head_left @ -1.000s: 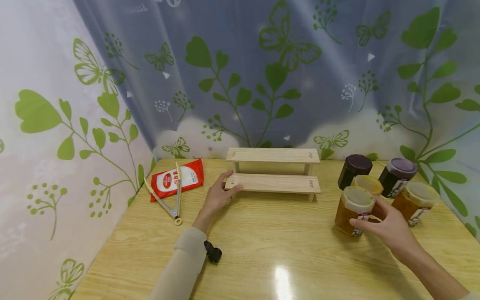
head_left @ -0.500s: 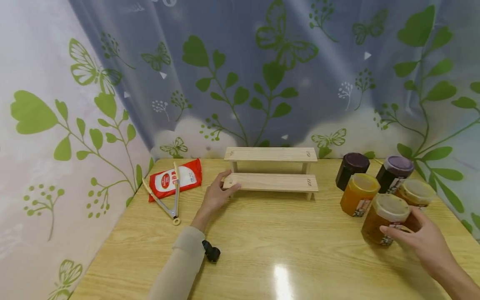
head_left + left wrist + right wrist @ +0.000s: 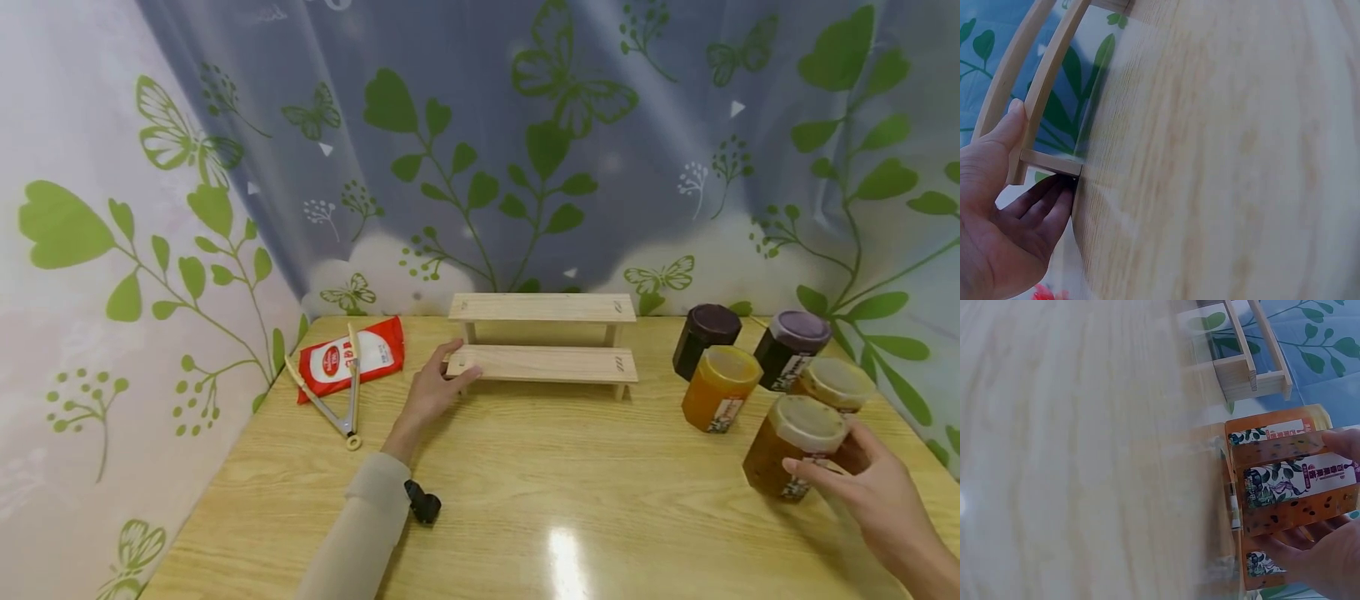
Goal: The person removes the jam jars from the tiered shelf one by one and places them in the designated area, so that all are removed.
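My left hand grips the left end of a two-step wooden rack. In the left wrist view its thumb lies on the lower board, and the fingers reach behind the leg at that end. At the right of the table, my right hand holds a jar of amber jam with dark seeds and a pale lid. Thumb and fingers span the jar's sides in the right wrist view, where its printed label shows. Whether its base touches the table cannot be told.
Behind the held jar stand an orange jar, two dark jars and another amber jar, partly hidden. Metal tongs lie over a red and white packet at the left. A patterned curtain hangs behind the table.
My right hand has carried the amber jar rightward and nearer, away from in front of the orange jar, which now shows fully. The left hand stays on the rack.
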### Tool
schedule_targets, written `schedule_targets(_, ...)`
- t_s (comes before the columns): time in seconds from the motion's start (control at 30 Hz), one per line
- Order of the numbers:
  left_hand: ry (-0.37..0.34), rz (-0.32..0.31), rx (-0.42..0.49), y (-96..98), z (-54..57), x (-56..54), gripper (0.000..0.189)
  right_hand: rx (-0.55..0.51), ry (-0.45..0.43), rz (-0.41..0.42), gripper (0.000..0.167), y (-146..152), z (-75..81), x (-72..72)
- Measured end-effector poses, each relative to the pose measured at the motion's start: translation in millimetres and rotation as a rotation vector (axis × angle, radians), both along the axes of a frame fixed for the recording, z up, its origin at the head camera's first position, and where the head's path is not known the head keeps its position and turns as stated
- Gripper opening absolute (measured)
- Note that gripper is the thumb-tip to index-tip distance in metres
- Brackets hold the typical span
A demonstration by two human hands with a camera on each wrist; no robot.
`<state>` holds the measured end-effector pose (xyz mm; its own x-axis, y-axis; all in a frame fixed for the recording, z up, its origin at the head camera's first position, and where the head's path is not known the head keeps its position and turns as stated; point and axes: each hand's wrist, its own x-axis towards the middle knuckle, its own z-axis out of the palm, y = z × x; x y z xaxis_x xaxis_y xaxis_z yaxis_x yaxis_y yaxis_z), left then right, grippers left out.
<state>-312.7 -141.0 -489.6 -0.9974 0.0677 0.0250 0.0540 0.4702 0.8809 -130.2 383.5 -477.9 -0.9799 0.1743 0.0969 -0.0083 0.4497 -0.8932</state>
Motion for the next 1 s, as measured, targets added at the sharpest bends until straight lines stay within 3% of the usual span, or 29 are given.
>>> schedule_targets(0.1,0.005,-0.009,-0.002,1.0,-0.6,-0.2,0.072,-0.002,-0.009,0.002,0.081,1,-3.0,1.1)
schedule_targets(0.47,0.007,-0.026,0.011,10.6,-1.6,-0.4,0.072,-0.115,0.065,0.029,0.067,4,-8.9,12.7)
schedule_targets(0.67,0.003,-0.033,0.012,13.0,-0.3,-2.0,0.072,-0.172,0.048,0.069,0.068,7,-7.2,14.9)
schedule_targets(0.73,0.003,-0.031,0.009,12.5,-0.8,-1.9,0.072,-0.157,0.012,0.085,0.066,7,-6.2,15.4)
schedule_targets(0.9,0.006,-0.03,-0.002,5.5,-3.0,-1.6,0.074,-0.001,-0.11,0.108,0.064,8,-0.3,10.6)
schedule_targets(1.0,-0.016,-0.055,0.002,-1.8,-0.3,-2.0,0.075,0.068,-0.148,0.144,0.071,9,5.8,4.4)
